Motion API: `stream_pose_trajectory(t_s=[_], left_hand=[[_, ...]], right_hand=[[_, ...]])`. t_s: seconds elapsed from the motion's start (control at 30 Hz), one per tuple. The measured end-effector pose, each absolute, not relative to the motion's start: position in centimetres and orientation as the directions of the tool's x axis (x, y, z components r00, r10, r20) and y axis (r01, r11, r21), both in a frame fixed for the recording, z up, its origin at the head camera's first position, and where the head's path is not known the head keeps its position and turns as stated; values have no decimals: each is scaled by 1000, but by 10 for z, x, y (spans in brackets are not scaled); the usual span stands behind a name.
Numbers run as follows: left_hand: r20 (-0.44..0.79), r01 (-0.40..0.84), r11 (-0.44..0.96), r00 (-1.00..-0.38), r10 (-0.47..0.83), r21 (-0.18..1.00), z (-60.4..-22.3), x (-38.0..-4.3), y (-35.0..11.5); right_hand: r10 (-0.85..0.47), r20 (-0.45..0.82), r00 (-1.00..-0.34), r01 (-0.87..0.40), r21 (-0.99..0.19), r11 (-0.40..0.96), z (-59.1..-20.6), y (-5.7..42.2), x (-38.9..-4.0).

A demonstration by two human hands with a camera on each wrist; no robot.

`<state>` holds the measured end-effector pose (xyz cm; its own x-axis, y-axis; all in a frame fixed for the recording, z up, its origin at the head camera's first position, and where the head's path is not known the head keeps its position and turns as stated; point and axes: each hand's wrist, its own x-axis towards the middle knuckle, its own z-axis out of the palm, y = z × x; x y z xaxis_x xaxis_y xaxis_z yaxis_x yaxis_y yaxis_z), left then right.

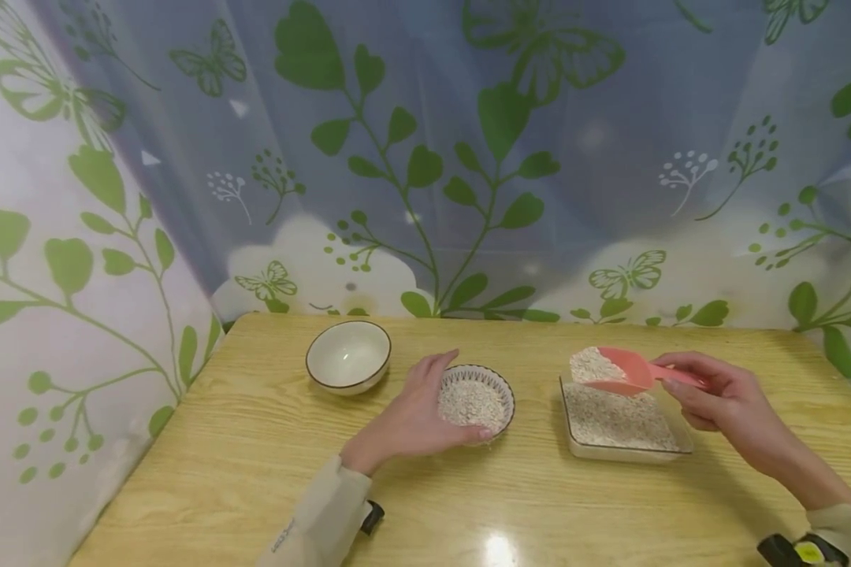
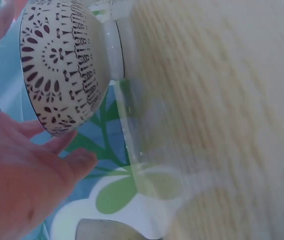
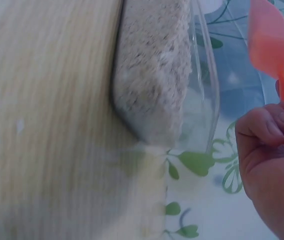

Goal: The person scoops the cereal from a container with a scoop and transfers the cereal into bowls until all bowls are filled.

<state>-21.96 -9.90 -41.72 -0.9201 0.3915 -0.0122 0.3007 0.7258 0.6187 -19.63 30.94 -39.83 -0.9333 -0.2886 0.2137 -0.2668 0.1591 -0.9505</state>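
My left hand (image 1: 414,417) spans a small patterned bowl (image 1: 502,387) of oats (image 1: 471,405), thumb along its near rim and fingers at its far left side. The left wrist view shows the bowl's dark-printed outer wall (image 2: 57,65) and foot. In my right hand (image 1: 730,402) is the handle of a coral-pink scoop (image 1: 634,370), pinched between thumb and fingers. A heap of oats lies in the scoop, which is held over a rectangular dark-rimmed dish (image 1: 620,453) full of oats. The right wrist view shows the scoop's underside (image 3: 272,45) beside the dish.
A plain cream bowl (image 1: 347,358) with a brown rim stands at the back left, beyond my left hand. All of it rests on a wood-grain table (image 1: 220,472). A leaf-and-butterfly printed curtain (image 1: 397,197) hangs along the back edge and left side.
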Motion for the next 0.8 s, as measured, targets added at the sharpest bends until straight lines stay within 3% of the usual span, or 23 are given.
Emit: stream_pose_trajectory(t_s=[0.37, 0.8], left_hand=[[-129, 261, 710, -886, 445, 654, -422, -222, -106], [-110, 276, 653, -868, 485, 705, -423, -228, -106]], right_hand=[[-324, 195, -926, -299, -902, 312, -386, 275, -207], [-380, 130, -916, -323, -802, 503, -365, 225, -217]])
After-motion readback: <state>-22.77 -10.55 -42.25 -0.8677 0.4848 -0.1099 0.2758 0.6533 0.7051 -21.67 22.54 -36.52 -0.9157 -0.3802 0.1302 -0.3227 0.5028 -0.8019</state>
